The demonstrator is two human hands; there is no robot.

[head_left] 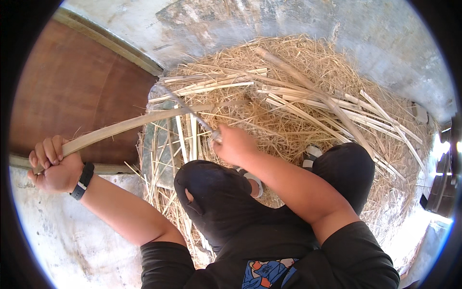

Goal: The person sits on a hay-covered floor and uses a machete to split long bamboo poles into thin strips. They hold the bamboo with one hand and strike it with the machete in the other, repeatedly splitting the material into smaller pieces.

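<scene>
My left hand, with a dark band at its wrist, is closed round the near end of a long split bamboo strip. That strip slopes up and rightward, its far end among the straw. In my right hand, fingers wrapped round the handle, is a long-bladed knife. Its narrow blade points up and left and crosses the strip near the middle of the view; whether the edge touches the bamboo I cannot tell. My fingers hide most of the handle.
Straw and shavings cover the floor before my bent knees. Pale split strips lie in loose bundles on it, and a thicker bamboo pole slants across the right side. A brown door panel stands left; a stained wall rises behind.
</scene>
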